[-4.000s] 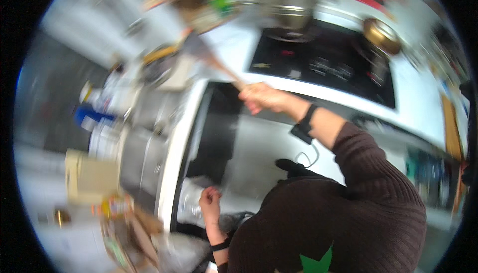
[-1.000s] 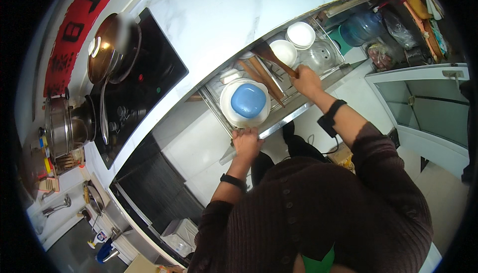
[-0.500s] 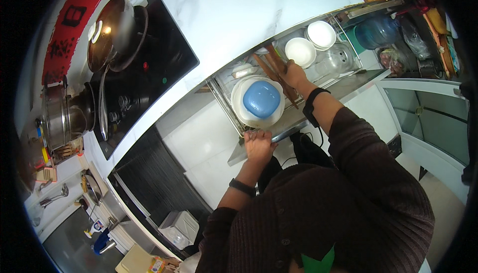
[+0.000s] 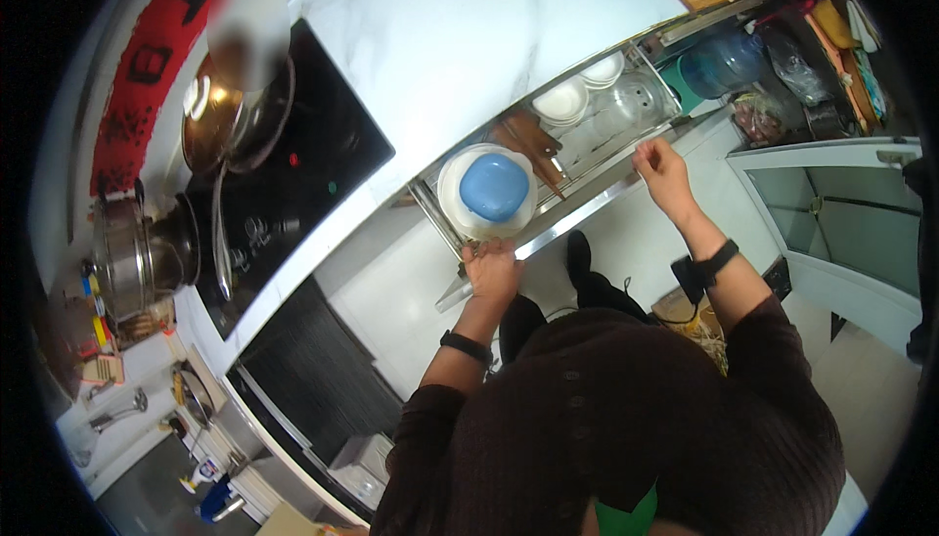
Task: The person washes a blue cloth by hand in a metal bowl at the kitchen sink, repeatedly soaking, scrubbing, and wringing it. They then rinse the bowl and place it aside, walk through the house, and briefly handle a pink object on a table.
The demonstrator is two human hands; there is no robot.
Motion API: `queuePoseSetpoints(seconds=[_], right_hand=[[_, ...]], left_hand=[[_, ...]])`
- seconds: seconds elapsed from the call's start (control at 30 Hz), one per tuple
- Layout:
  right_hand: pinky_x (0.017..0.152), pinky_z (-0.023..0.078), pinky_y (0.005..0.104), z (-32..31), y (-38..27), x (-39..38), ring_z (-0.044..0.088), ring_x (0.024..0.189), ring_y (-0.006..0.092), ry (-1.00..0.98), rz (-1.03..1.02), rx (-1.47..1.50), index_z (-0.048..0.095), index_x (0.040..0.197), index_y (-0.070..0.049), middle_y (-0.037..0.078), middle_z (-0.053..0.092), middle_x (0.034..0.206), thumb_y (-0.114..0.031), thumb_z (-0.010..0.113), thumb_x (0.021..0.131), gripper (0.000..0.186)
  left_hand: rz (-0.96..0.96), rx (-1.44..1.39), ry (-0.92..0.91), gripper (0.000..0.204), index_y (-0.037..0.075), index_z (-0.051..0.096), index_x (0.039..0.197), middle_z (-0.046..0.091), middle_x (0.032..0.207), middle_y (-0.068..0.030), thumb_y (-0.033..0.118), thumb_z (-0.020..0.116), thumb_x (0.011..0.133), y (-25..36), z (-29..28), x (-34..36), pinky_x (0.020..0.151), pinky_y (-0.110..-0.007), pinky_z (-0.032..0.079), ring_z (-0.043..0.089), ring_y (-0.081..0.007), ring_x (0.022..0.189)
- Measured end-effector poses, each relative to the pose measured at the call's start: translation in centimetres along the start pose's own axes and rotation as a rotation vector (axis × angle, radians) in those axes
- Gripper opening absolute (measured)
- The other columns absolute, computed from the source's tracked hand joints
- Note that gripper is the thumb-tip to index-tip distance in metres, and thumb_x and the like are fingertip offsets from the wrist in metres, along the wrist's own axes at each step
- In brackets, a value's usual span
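Two hands: my left hand (image 4: pixel 494 270) has its fingers hooked over the left corner of an open silver metal drawer (image 4: pixel 577 216); my right hand (image 4: pixel 667 182) near its front, fingers bent, can't tell how tightly. Brown wooden spatulas (image 4: pixel 525 142) inside, beside blue rounded-square dish (image 4: pixel 494 187).

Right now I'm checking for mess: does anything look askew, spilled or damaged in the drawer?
Nothing stands out: no spill or breakage shows. The drawer stands open, but the left hand rests on its front edge. Inside, the wooden utensils are bunched between stacked white dishes and white bowls, slightly untidy at most.
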State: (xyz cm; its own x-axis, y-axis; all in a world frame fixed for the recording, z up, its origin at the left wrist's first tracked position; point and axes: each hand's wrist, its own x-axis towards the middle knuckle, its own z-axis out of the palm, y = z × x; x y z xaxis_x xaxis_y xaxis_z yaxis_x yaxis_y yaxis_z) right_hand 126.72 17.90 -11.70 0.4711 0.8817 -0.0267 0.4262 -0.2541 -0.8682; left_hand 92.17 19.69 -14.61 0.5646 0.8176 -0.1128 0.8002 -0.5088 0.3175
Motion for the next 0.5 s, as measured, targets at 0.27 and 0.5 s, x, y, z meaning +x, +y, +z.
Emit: queuePoseSetpoints(seconds=[0.27, 0.5], right_hand=[[0.060, 0.048, 0.0292, -5.5, 3.3, -7.2, 0.056, 0.063, 0.0124, 0.029, 0.166, 0.064, 0.054, 0.087, -0.001, 0.006, 0.059, 0.068, -0.005, 0.056, 0.090, 0.005], [0.063, 0.048, 0.0284, -10.7, 7.6, -8.4, 0.058, 0.067, 0.0134, -0.001, 0.323, 0.036, 0.053, 0.092, -0.001, 0.006, 0.061, 0.074, 0.003, 0.054, 0.084, 0.009]], left_hand=[[-0.087, 0.142, 0.004, 0.022, 0.009, 0.064, 0.088, 0.065, 0.091, -0.0106, 0.027, 0.071, 0.078, -2.6, -2.1, 6.2, 0.083, -0.046, 0.044, 0.062, -0.0314, 0.093], [-0.172, 0.323, -0.130, 0.048, 0.006, 0.057, 0.112, 0.058, 0.117, -0.0133, 0.034, 0.071, 0.076, -0.9, -5.1, 7.9, 0.094, -0.047, 0.041, 0.054, -0.0311, 0.111]])
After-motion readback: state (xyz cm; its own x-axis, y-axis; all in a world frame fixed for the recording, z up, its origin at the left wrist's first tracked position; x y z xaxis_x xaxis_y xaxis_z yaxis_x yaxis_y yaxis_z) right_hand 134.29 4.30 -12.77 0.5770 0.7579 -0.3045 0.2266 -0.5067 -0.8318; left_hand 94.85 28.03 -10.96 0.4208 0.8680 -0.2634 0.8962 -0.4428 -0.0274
